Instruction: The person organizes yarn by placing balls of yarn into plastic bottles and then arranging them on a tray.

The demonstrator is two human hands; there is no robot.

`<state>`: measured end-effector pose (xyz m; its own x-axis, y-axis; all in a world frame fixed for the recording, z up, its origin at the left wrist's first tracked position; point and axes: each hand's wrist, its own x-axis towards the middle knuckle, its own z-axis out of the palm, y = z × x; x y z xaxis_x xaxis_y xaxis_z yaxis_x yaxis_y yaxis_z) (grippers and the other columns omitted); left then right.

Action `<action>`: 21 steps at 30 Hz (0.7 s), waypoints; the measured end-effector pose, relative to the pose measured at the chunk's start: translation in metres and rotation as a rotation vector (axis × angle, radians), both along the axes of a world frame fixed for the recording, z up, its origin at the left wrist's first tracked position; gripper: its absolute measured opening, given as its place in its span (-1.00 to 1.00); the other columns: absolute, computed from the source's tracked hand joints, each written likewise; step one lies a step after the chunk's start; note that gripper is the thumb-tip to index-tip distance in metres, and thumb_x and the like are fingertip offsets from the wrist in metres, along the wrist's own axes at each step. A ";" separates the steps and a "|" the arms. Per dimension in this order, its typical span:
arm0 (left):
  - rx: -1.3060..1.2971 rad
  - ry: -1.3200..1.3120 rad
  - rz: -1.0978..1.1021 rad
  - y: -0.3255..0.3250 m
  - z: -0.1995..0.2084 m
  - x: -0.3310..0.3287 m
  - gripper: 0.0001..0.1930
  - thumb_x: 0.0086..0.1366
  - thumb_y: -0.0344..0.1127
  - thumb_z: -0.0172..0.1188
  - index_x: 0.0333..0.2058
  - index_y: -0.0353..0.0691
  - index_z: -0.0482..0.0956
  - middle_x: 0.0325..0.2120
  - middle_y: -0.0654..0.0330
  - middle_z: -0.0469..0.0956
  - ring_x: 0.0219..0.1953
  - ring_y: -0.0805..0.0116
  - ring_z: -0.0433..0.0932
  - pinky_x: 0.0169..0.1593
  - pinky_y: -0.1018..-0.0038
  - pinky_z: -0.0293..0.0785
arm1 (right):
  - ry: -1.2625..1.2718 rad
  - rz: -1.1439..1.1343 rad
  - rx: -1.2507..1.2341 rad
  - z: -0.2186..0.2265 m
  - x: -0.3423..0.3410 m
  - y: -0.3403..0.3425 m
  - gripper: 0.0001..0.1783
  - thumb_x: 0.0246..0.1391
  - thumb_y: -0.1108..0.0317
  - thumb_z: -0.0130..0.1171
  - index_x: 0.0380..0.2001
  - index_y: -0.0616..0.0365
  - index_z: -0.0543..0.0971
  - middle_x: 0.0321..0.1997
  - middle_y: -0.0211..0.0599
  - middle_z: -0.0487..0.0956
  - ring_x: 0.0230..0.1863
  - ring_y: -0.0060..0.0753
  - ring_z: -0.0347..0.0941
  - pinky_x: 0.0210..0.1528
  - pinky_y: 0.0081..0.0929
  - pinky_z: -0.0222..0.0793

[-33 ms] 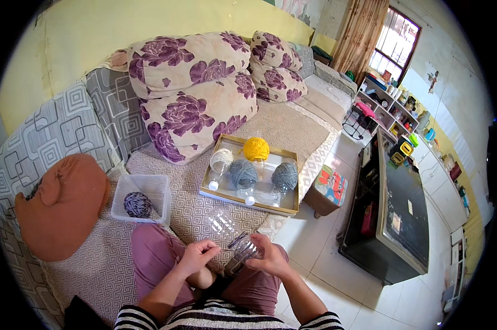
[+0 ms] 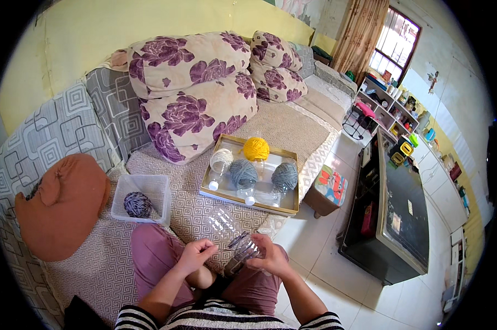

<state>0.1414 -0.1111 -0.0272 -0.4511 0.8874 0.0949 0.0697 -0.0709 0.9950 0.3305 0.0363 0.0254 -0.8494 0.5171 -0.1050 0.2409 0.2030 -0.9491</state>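
I sit on a sofa with a clear plastic bottle (image 2: 226, 231) lying across my lap. My right hand (image 2: 268, 257) grips its near end, where something grey shows inside. My left hand (image 2: 196, 256) is at the bottle's left side with the fingers pinched together; what they hold is too small to tell. In front of my knees a gold-rimmed tray (image 2: 248, 204) holds a yellow yarn ball (image 2: 256, 148), a cream ball (image 2: 221, 159), a blue-grey ball (image 2: 243, 173) and a grey ball (image 2: 284, 176), with clear bottles lying among them.
A white plastic tub (image 2: 155, 190) with a purple-grey yarn ball (image 2: 138, 204) stands to my left. An orange cushion (image 2: 61, 206) and purple-flowered pillows (image 2: 193, 93) lie on the sofa. A small stool (image 2: 331, 187) and a dark cabinet (image 2: 394, 214) stand on the tiled floor.
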 end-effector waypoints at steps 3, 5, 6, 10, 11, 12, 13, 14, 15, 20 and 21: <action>0.016 -0.268 0.109 -0.003 -0.031 -0.017 -0.92 0.15 -0.40 0.09 -0.49 -0.24 0.46 -0.68 0.43 0.36 -0.62 0.69 0.28 -0.53 0.71 0.20 | 0.057 0.081 -0.224 0.011 0.000 0.001 -0.27 -0.32 0.47 0.29 0.01 0.21 0.23 0.04 -0.22 0.32 0.05 -0.33 0.27 0.07 -0.44 0.17; -0.028 -0.570 0.180 -0.007 -0.034 -0.028 -0.95 0.15 -0.41 0.09 -0.49 -0.20 0.46 -0.67 0.45 0.35 -0.61 0.70 0.28 -0.50 0.72 0.20 | 0.074 0.181 -0.313 0.016 0.001 0.001 -0.26 -0.31 0.49 0.28 0.03 0.21 0.21 0.06 -0.26 0.29 0.09 -0.37 0.22 0.10 -0.45 0.13; 0.074 -0.712 0.147 -0.009 -0.038 -0.035 -0.95 0.16 -0.41 0.08 -0.48 -0.17 0.45 -0.64 0.46 0.36 -0.58 0.71 0.28 -0.47 0.73 0.21 | 0.058 0.228 -0.282 0.016 0.001 0.001 -0.23 -0.32 0.49 0.28 0.05 0.21 0.20 0.07 -0.26 0.28 0.11 -0.38 0.20 0.12 -0.46 0.10; 0.209 -0.623 0.402 0.010 -0.037 -0.042 -0.92 0.17 -0.32 0.10 -0.48 -0.13 0.42 -0.60 0.44 0.38 -0.59 0.71 0.30 -0.53 0.73 0.25 | 0.048 0.313 -0.223 0.015 -0.002 -0.002 -0.16 -0.33 0.48 0.28 0.11 0.20 0.16 0.05 -0.27 0.31 0.08 -0.41 0.21 0.13 -0.48 0.10; 0.203 -0.638 0.386 0.011 -0.034 -0.043 -0.91 0.18 -0.32 0.09 -0.48 -0.13 0.42 -0.61 0.44 0.37 -0.59 0.71 0.30 -0.51 0.72 0.25 | 0.062 0.304 -0.227 0.014 -0.002 -0.003 -0.15 -0.33 0.48 0.28 0.12 0.19 0.16 0.04 -0.27 0.33 0.05 -0.42 0.25 0.11 -0.49 0.12; 0.198 -0.654 0.371 0.012 -0.029 -0.043 -0.91 0.19 -0.31 0.08 -0.48 -0.13 0.42 -0.62 0.44 0.36 -0.59 0.70 0.30 -0.50 0.72 0.25 | 0.059 0.309 -0.208 0.017 -0.003 -0.003 -0.14 -0.33 0.48 0.27 0.13 0.19 0.15 0.05 -0.27 0.32 0.06 -0.41 0.24 0.12 -0.49 0.12; 0.193 -0.667 0.358 0.012 -0.022 -0.044 -0.90 0.20 -0.31 0.07 -0.48 -0.13 0.42 -0.63 0.44 0.35 -0.59 0.70 0.29 -0.49 0.71 0.26 | 0.058 0.317 -0.189 0.020 -0.004 -0.004 -0.13 -0.33 0.48 0.27 0.14 0.19 0.14 0.06 -0.26 0.31 0.07 -0.41 0.23 0.13 -0.50 0.11; 0.209 -0.685 0.357 0.013 -0.022 -0.047 -0.89 0.20 -0.31 0.07 -0.48 -0.14 0.41 -0.64 0.44 0.33 -0.62 0.71 0.24 -0.52 0.73 0.20 | 0.057 0.325 -0.171 0.022 -0.005 -0.004 -0.12 -0.33 0.47 0.27 0.14 0.19 0.13 0.08 -0.26 0.31 0.09 -0.40 0.23 0.13 -0.50 0.10; 0.225 -0.702 0.356 0.015 -0.022 -0.051 -0.88 0.20 -0.31 0.07 -0.49 -0.15 0.40 -0.66 0.44 0.31 -0.65 0.72 0.20 -0.56 0.74 0.14 | 0.061 0.334 -0.172 0.022 -0.005 -0.004 -0.12 -0.33 0.47 0.27 0.15 0.19 0.12 0.09 -0.26 0.30 0.10 -0.40 0.22 0.14 -0.50 0.09; 0.206 -0.781 0.400 0.016 -0.020 -0.055 -0.84 0.22 -0.28 0.05 -0.52 -0.15 0.37 -0.72 0.44 0.23 -0.75 0.73 0.06 -0.71 0.76 -0.04 | 0.055 0.394 -0.149 0.023 -0.004 -0.004 -0.13 -0.32 0.48 0.26 0.15 0.20 0.12 0.11 -0.25 0.28 0.13 -0.41 0.18 0.15 -0.49 0.08; 0.210 -0.789 0.396 0.016 -0.021 -0.055 -0.84 0.22 -0.28 0.05 -0.53 -0.15 0.37 -0.73 0.44 0.21 -0.76 0.73 0.04 -0.72 0.76 -0.07 | 0.059 0.396 -0.178 0.022 -0.004 -0.005 -0.13 -0.32 0.49 0.26 0.15 0.20 0.12 0.11 -0.25 0.28 0.14 -0.41 0.18 0.16 -0.49 0.07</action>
